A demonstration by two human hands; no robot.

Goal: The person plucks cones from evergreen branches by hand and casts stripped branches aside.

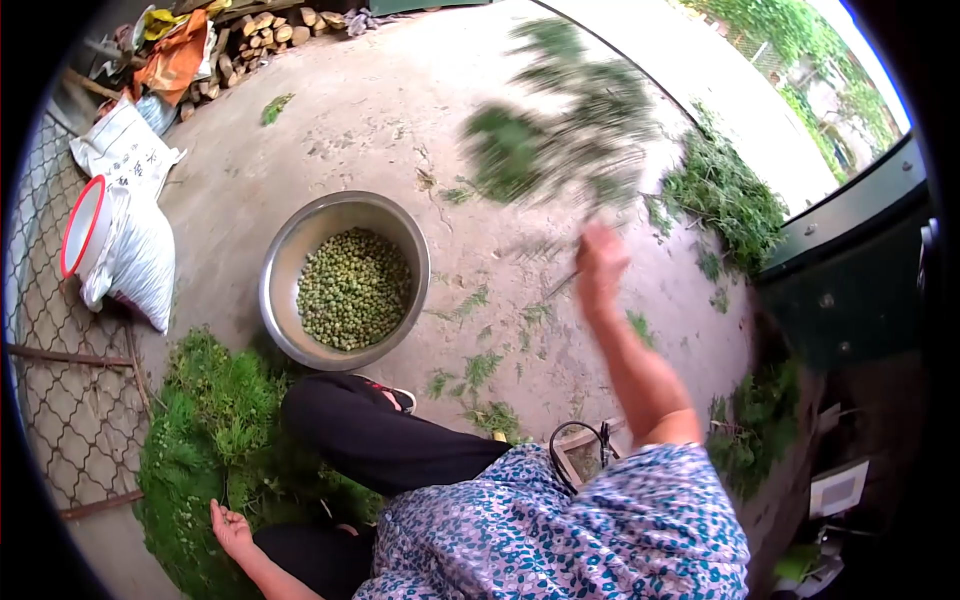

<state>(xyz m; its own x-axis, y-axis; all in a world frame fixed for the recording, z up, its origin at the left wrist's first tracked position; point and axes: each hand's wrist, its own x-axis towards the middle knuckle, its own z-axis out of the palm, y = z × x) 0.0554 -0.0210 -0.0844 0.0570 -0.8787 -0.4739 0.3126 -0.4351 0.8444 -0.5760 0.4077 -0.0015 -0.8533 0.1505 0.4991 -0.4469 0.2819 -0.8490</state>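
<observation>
Grey concrete floor (380, 140), strewn with feathery green sprigs (480, 368), stretches toward stacked cut firewood (265, 40). Above it the right hand (603, 262) grips a leafy green branch (505, 150) (blurred), right of the round steel basin (345, 213) of small green fruits (355, 290). The left hand (232, 528) overlaps a bushy green heap (190, 480); whether its curled fingers pinch anything, one cannot tell.

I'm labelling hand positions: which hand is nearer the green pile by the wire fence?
Left. The left hand is at the green pile; the right hand is past the metal bowl, holding foliage.
</observation>
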